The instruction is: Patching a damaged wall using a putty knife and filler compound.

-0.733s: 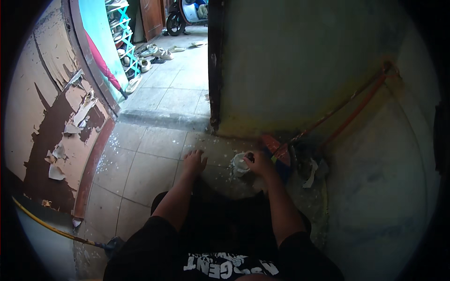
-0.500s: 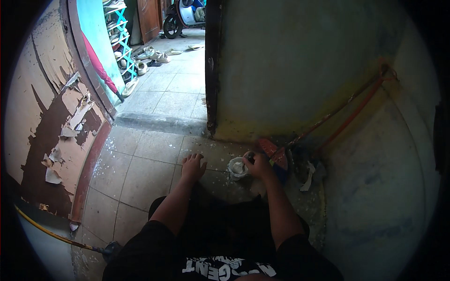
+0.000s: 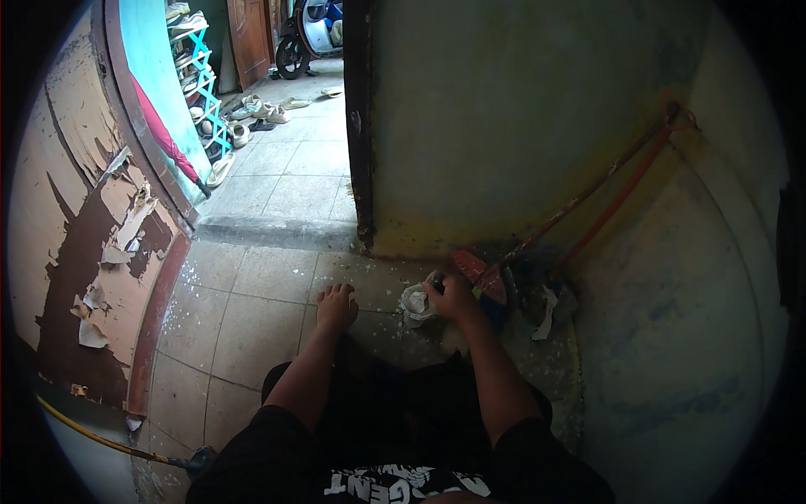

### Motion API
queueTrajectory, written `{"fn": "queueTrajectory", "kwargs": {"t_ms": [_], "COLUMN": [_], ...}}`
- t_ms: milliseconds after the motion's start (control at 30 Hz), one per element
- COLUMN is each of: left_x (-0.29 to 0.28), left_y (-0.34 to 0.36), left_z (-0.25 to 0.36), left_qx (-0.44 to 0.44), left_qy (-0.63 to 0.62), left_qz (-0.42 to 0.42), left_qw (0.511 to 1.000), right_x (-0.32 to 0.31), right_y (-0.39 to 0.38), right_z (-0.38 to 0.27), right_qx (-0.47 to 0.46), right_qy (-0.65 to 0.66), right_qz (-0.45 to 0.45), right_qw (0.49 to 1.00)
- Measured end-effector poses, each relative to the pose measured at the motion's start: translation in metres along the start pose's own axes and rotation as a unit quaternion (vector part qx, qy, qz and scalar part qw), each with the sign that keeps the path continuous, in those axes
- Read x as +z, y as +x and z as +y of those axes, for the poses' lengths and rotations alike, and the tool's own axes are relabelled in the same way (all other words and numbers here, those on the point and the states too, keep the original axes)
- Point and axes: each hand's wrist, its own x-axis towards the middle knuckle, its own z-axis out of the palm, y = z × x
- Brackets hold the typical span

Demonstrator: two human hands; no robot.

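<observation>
My right hand [image 3: 457,297] is closed around a small dark-handled tool [image 3: 436,284], whose working end I cannot make out. Just left of these fingers stands a small whitish tub [image 3: 416,306] with white paste in it and smears on its rim. My left hand [image 3: 337,309] hangs over the tiled floor [image 3: 260,328] left of the tub, fingers stretched out and holding nothing. Whether its fingertips touch the tiles I cannot tell.
Red long-handled dustpan [image 3: 480,273] and a torn white scrap [image 3: 547,312] lie by the right wall. A peeling door panel [image 3: 92,277] stands left, near a yellow-handled tool [image 3: 92,433]. Beyond the raised doorstep [image 3: 277,233] are shoes [image 3: 256,109], a shoe rack [image 3: 201,76] and a scooter [image 3: 315,34].
The whole view has shifted slightly, so the doorway sits lower and further left. Both hands keep nearly the same places over the floor, the right one still at the tub.
</observation>
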Motion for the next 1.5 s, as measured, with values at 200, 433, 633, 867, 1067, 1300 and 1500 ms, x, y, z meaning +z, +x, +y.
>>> {"fn": "queueTrajectory", "kwargs": {"t_ms": [200, 433, 633, 867, 1067, 1300, 1500], "left_x": [-0.001, 0.000, 0.003, 0.007, 0.002, 0.001, 0.002], "left_y": [0.000, 0.002, 0.001, -0.001, 0.002, 0.004, -0.001], "left_z": [0.001, 0.000, -0.003, -0.005, -0.005, -0.001, -0.010], "left_qx": [-0.003, 0.001, 0.002, 0.000, -0.001, 0.001, -0.002], "left_qy": [0.003, -0.006, -0.015, -0.012, -0.006, -0.006, 0.014], "left_qz": [-0.001, 0.003, 0.009, -0.006, -0.007, -0.003, -0.005], "left_qw": [1.000, 1.000, 1.000, 1.000, 1.000, 1.000, 1.000], "right_x": [0.004, 0.006, -0.017, -0.054, -0.069, -0.073, -0.064], "right_y": [-0.001, 0.002, 0.001, 0.005, 0.008, 0.006, 0.004], "right_z": [0.009, 0.018, 0.006, 0.005, 0.008, 0.050, 0.041], "right_qx": [0.014, 0.027, -0.004, 0.113, 0.204, 0.233, 0.276], "right_qy": [-0.014, -0.035, 0.067, 0.203, 0.400, 0.498, 0.488], "right_qz": [0.004, 0.011, 0.059, 0.100, 0.137, 0.109, 0.150], "right_qw": [1.000, 0.999, 0.996, 0.968, 0.883, 0.828, 0.814]}}
